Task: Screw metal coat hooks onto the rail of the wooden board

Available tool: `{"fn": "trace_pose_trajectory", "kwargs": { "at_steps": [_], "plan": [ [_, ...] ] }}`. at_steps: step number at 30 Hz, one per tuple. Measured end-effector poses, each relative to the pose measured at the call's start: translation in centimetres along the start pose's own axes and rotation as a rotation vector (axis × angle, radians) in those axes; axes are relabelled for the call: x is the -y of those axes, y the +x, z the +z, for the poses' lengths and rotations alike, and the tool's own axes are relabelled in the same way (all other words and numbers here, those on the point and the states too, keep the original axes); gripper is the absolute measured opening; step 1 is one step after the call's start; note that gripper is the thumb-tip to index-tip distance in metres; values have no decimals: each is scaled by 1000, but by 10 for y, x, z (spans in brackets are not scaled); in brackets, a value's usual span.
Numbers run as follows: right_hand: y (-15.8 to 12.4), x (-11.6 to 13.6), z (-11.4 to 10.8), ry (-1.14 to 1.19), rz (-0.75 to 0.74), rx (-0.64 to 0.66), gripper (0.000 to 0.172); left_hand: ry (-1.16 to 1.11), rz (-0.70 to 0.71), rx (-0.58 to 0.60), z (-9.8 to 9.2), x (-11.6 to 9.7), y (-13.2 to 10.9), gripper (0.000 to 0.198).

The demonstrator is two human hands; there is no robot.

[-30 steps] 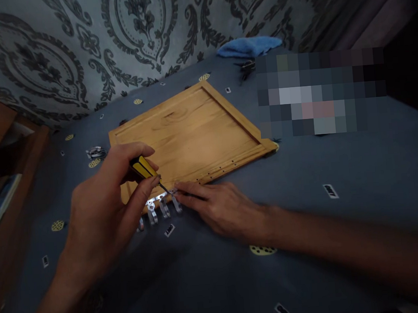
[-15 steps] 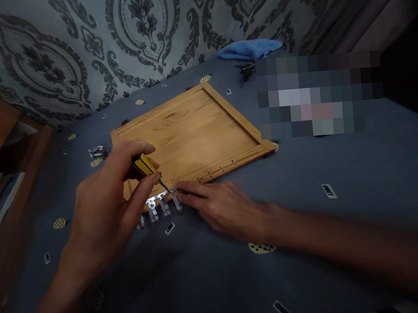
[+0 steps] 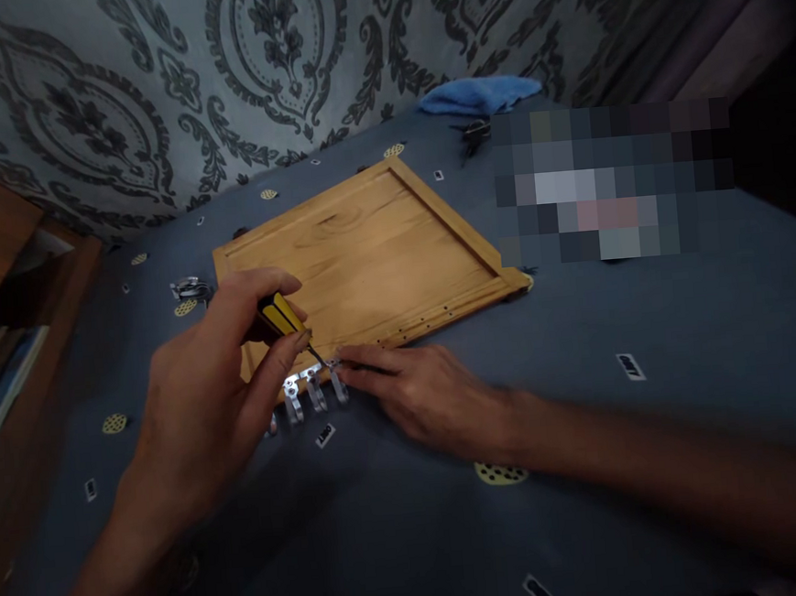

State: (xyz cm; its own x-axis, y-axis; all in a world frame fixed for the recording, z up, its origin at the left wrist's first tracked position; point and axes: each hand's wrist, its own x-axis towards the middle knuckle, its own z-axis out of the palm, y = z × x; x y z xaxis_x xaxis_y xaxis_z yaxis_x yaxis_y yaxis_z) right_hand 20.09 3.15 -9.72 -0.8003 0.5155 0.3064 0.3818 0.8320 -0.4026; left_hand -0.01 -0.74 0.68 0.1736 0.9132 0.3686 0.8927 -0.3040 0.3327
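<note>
Gripping the screwdriver (image 3: pixel 282 314), left hand (image 3: pixel 201 378) slants it rightward onto the hook rail (image 3: pixel 300 376)! Right hand (image 3: pixel 439 391) touches its right end, pinch unclear.

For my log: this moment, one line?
left hand: holding yellow-black screwdriver; right hand: at silver metal hook rack; rack: along brown rectangular wooden board
</note>
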Motion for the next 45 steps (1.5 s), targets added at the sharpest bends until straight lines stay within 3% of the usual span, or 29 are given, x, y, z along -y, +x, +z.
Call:
{"fn": "trace_pose_trajectory", "kwargs": {
  "at_steps": [5,14,21,32,45],
  "plan": [
    [-1,-2,-1,110,49,-62,47,40,35,-3,1,0,-1,29],
    [0,1,-5,36,42,70,46,85,97,-17,2,1,0,29],
    [1,-1,-1,16,0,51,46,68,163,-36,3,1,1,28],
    [1,0,2,-157,-53,77,52,54,166,-37,4,3,0,28],
    [4,-4,-2,-168,-66,78,47,64,155,-64,4,6,0,30]
  ]
}}
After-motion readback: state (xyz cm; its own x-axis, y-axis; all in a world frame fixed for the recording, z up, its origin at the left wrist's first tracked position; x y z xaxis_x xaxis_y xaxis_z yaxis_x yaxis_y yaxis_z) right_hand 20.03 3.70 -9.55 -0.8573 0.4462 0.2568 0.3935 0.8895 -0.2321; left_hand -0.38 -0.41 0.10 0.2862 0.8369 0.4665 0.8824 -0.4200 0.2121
